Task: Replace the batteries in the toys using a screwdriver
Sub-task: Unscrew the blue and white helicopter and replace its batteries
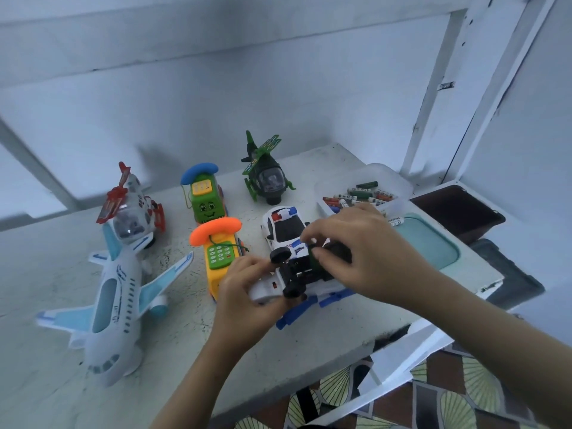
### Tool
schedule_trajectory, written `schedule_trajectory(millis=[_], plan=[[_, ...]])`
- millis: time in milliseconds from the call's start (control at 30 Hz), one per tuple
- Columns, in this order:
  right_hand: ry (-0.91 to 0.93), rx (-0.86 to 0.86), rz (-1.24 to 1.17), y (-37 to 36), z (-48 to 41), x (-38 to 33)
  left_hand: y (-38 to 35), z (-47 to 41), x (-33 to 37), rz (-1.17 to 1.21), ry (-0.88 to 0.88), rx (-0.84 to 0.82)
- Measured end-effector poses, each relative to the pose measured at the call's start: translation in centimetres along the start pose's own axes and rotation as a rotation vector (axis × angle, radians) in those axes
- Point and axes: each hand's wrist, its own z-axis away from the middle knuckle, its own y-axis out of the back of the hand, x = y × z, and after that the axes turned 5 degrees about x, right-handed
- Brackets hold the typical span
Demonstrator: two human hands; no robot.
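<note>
So the grey table (46, 274) takes up most of the view, with toys spread all over it. The biggest one is the white and light-blue plane (117, 305) on the left, nose toward the near edge. Right behind it sits a red and white helicopter (133, 212), and further right at the back there's a green helicopter (266, 176). Between those two is a green phone (205, 202) with a blue handset, and just in front of it a yellow phone (216, 261) with an orange handset. A police car (284, 227) stands to the right of the yellow phone. In front of that, a white toy car (267, 287) is flipped wheels-up over the near right part of the table. The left hand (244, 295) grips its body. The right hand (356, 249) has its fingers curled on the underside, pinching a small green piece (315, 258). Could be a battery, can't tell. Far right, a clear tub (399, 181) holds loose batteries (362, 195).
</note>
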Motion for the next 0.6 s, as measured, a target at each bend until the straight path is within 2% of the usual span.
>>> schedule_trajectory(millis=[400, 500, 600], plan=[[-0.394, 0.126, -0.607, 2.2, -0.7, -0.4, 0.0, 0.0, -0.2, -0.006, 0.019, 0.006], [-0.411, 0.123, -0.767, 2.5, -1.0, -0.2, 0.0, 0.0, -0.1, -0.006, 0.017, 0.005], [-0.352, 0.081, -0.76, 2.8, -1.4, -0.3, -0.1, 0.0, -0.2, -0.004, 0.02, 0.002]])
